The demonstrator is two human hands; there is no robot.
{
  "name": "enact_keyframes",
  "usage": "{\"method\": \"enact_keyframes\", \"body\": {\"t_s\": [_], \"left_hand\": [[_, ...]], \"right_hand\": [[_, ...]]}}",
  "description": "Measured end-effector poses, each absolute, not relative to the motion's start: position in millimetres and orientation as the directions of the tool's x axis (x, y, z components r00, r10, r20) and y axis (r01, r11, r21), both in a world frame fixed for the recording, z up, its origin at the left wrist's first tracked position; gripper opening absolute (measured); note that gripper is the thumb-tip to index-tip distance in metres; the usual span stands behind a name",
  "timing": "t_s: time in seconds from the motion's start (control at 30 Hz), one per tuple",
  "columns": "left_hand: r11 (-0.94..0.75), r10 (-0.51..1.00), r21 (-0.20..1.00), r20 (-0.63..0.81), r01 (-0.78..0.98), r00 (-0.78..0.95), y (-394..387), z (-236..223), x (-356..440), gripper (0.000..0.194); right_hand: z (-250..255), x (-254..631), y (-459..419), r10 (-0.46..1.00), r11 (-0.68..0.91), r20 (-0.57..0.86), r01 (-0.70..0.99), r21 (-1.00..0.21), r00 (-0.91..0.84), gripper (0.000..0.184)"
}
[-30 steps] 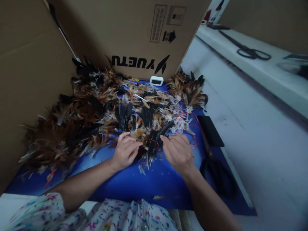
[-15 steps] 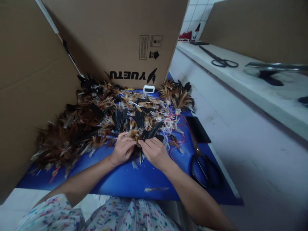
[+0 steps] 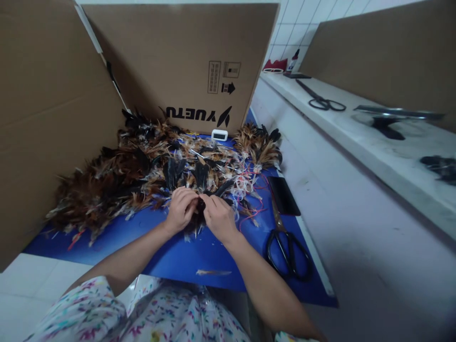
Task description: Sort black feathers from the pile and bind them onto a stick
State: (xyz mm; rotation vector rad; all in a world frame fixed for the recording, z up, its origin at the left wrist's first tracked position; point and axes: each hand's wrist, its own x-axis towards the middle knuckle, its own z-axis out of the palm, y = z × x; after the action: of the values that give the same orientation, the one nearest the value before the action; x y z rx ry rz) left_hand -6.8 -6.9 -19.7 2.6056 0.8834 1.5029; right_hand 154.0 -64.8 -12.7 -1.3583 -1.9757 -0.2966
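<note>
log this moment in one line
left hand: over feathers, grip unclear | right hand: beside left, grip unclear | scissors: on table, right of hands

Dim, cool, diffuse light covers the scene. Beyond and right of the left grip point(image 3: 181, 211) and right grip point(image 3: 220, 219), the white square-tiled wall point(image 3: 299, 28) is the brightest area. Left of the grip, the tall brown cardboard panel point(image 3: 60, 118) sinks into gloom; between the fingertips, brown and black feathers point(image 3: 195, 219) merge into dark, their detail lost. Nearer the person, the smooth blue table point(image 3: 156, 254) has a faint sheen. Far right of the grip, a long silvery object point(image 3: 399, 112) catches glare, and a crumpled black item point(image 3: 441, 167) smears at the frame's edge. Wide-angle distortion stretches the margins; the whole looks slightly soft.
</note>
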Motion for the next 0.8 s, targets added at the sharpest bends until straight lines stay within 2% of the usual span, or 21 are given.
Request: {"method": "enact_keyframes", "body": {"t_s": [0.1, 0.33, 0.57, 0.8], "left_hand": [[-0.861, 0.401, 0.161, 0.799, 0.483, 0.449, -3, -21, -15, 0.013], [-0.876, 0.329, 0.016, 0.75, 0.482, 0.574, 4, -18, -17, 0.012], [-0.871, 0.305, -0.023, 0.758, 0.491, 0.577, 5, -14, -19, 0.012], [-0.85, 0.196, -0.15, 0.8, 0.505, 0.567, 4, -5, -25, 0.018]], "right_hand": [[-16, 150, -65, 0.748, 0.43, 0.63, 0.876, -0.218, -0.21, 0.037], [-21, 144, -63, 0.759, 0.44, 0.622, 0.856, -0.271, -0.193, 0.033], [-14, 140, -66, 0.712, 0.467, 0.689, 0.824, -0.321, -0.135, 0.032], [-7, 136, -73, 0.675, 0.516, 0.729, 0.778, -0.359, -0.111, 0.037]]}}
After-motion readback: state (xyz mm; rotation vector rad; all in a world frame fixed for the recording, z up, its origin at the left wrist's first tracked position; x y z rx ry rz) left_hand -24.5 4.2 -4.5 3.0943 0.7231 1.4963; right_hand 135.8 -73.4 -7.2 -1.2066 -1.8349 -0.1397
